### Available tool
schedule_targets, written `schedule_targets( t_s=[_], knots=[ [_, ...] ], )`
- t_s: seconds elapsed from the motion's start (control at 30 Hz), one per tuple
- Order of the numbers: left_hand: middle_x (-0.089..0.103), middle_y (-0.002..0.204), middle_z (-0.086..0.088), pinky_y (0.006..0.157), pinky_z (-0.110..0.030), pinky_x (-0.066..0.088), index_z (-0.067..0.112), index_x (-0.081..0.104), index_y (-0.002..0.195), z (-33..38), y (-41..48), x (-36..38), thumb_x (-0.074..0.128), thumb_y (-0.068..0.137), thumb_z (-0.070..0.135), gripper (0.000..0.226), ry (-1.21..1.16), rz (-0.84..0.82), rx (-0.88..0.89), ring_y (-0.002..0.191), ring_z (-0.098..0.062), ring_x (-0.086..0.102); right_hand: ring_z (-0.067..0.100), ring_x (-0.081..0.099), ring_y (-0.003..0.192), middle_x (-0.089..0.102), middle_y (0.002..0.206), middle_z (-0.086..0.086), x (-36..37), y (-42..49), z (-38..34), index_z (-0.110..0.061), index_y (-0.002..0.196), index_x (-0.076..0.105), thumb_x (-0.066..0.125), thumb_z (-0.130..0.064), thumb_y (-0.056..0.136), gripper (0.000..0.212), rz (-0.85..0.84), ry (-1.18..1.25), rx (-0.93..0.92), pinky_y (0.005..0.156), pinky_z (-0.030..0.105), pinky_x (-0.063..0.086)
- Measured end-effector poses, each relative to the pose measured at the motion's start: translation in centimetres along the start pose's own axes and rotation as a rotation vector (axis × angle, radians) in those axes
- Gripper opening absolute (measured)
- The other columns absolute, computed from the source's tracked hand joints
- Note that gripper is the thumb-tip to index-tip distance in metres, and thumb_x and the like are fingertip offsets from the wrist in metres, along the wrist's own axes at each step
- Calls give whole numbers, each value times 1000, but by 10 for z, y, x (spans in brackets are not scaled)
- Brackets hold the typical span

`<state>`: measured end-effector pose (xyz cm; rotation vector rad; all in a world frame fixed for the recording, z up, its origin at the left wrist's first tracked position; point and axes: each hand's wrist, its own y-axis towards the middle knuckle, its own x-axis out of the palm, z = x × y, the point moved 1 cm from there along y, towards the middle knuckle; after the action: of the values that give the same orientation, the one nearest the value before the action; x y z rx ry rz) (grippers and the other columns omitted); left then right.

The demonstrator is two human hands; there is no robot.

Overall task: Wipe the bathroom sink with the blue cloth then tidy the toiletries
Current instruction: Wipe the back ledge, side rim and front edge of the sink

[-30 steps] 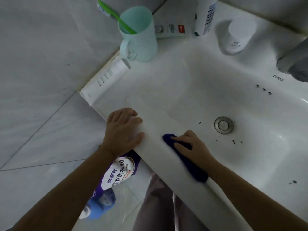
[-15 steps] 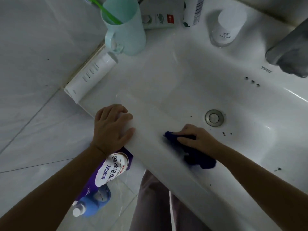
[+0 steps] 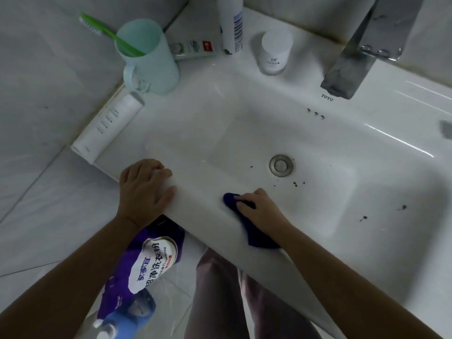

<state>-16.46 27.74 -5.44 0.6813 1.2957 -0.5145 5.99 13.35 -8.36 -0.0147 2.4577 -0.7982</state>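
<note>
faucet (image 3: 362, 50) top cropped, bottle (image 3: 231, 23) top cropped

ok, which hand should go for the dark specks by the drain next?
Right. The right hand already presses the blue cloth on the front rim, nearest the specks. The left hand is empty, bracing the rim.

Right hand (image 3: 263, 207) on blue cloth (image 3: 256, 234)

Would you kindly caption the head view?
Right hand presses dark blue cloth on white ceramic sink rim; left hand braces.
</note>
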Motion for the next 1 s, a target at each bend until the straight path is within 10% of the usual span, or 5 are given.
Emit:
schedule_targets(
  t_s=[0.3, 0.7, 1.0],
  knots=[
    [56, 100, -10, 82, -39, 33, 20, 53, 97, -4, 1, 3, 43, 81, 43, 30, 15, -12, 21, 98, -30, 46, 27, 52, 66, 48, 102, 14, 9, 7, -2, -16, 86, 59, 42, -28, 95, 22, 84, -75, 167, 61, 25, 36],
    [60, 99, -8, 84, -38, 34, 14, 65, 91, -3, 2, 4, 44, 81, 44, 37, -1, -6, -7, 99, -27, 49, 18, 50, 65, 39, 110, 7, 4, 3, 6, -16, 119, 57, 46, -26, 93, 30, 185, -36, 247, 71, 25, 39],
    [60, 100, -9, 86, -37, 34, 13, 66, 91, -4, 0, 6, 45, 82, 40, 35, -66, 35, -16, 99, -26, 51, 16, 43, 67, 48, 112, 14, 39, 95, -62, -14, 114, 59, 45, -28, 94, 27, 115, -20, -65, 64, 21, 33]
  ],
)
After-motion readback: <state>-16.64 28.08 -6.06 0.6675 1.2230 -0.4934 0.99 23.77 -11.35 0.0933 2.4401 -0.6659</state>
